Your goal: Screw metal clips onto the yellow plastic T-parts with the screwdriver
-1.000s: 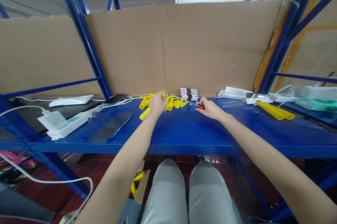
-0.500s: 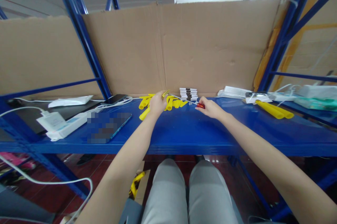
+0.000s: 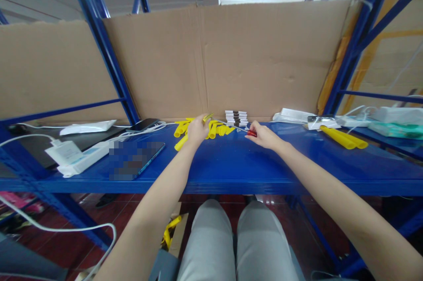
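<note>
My left hand [image 3: 198, 129] is closed on a small yellow tube piece [image 3: 208, 117], which pokes out past the fingertips. In my right hand [image 3: 262, 134] is a screwdriver with a red handle [image 3: 251, 133]. Its thin metal shaft [image 3: 231, 125] points left, with the tip at the yellow piece; I cannot tell whether it goes inside. Around and behind my left hand lie several yellow tubes [image 3: 181, 129], with short cut yellow pieces [image 3: 225, 130] to its right. A stack of white rolls with dark bands [image 3: 236, 118] stands behind the shaft.
The blue shelf [image 3: 228, 162] backs onto a cardboard sheet [image 3: 251, 56]. A tablet [image 3: 139, 160], a power strip [image 3: 89, 157] and cables lie at left. Two long yellow tubes [image 3: 343, 137] and white packets [image 3: 294, 116] are at right. A box with yellow pieces [image 3: 178, 237] stands below.
</note>
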Motion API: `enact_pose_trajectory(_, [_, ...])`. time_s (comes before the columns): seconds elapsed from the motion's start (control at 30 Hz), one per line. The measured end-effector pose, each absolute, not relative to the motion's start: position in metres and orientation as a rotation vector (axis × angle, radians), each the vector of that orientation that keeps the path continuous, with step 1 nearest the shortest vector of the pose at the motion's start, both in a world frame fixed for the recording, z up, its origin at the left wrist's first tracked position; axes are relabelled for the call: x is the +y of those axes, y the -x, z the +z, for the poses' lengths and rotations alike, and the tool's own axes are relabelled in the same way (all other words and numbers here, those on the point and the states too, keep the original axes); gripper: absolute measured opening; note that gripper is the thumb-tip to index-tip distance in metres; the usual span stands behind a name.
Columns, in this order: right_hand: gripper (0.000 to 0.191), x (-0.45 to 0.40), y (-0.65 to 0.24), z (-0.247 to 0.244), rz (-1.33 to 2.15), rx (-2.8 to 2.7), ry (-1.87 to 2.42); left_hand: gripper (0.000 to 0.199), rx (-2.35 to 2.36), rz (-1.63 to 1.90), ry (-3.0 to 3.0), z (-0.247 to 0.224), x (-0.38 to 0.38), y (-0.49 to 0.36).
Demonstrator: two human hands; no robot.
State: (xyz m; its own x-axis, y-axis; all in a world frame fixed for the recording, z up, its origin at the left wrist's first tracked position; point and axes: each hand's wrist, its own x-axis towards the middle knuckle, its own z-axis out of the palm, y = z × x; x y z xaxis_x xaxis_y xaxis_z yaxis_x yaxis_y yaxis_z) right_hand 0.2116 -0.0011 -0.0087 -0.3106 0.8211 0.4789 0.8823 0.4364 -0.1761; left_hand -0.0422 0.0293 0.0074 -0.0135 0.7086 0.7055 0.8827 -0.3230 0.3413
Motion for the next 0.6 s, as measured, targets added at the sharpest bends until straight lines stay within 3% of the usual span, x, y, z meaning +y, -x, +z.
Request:
enact_pose_trajectory(0.3, [0.019,-0.004,-0.21,-0.011,-0.256,-2.266,1.503,0.031,-1.707,-1.252,2.053,0.01,0.027,0.044])
enact_pose_trajectory(0.6, [0.022,0.007,-0.208,-0.018,0.156,-2.342,1.357,0.031,-1.752,-1.167,2.013,0.01,0.025,0.042])
